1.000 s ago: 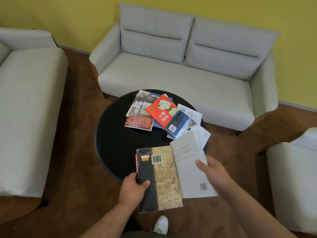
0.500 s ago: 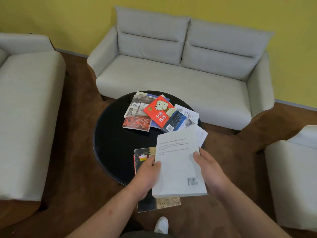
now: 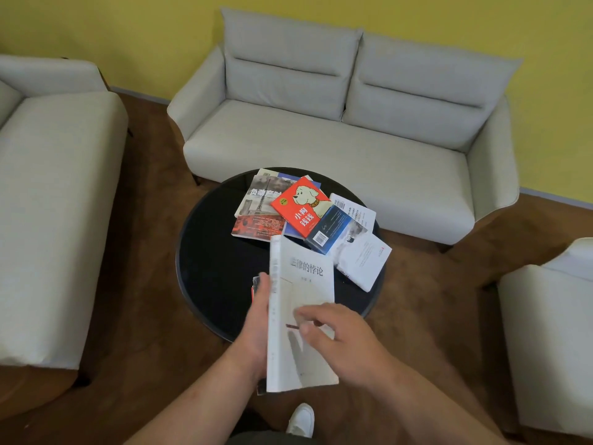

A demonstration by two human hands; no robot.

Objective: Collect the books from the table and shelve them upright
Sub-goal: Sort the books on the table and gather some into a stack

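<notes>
— Your white book (image 3: 305, 284) is now lying front cover up. Half a second back its barcode side was showing. It is also sitting squarer over the dark book (image 3: 255, 285) beneath, of which only a red-edged sliver is peeking out at the left.

— And how am I holding it?

— Your left hand (image 3: 256, 332) is gripping the pair from the spine side. The thumb is running up along the white spine and the fingers are going underneath, out of sight. Your right hand (image 3: 340, 335) is resting on the cover with its fingers spread, pinching nothing. It is blurred, so I cannot tell any finer detail. You are probably pressing the top book down so the edges line up into one stack you can carry.

— Where is that sitting in frame?

— Lower centre. Both forearms are coming up from the bottom edge, and the stack is hanging over the near rim of the round black table (image 3: 208, 252).

— What is still waiting?

— Just above, at mid-frame, the rest are lying fanned and overlapping. A red dog book (image 3: 301, 203) is lying across a grey-cover book (image 3: 260, 194), and a dark blue book (image 3: 327, 229) is overlapping its right edge. White books (image 3: 362, 261) are trailing off to the right. My guess is that you are holding the stack low and close so the right hand can go for the next one. No shelf is showing.
</notes>
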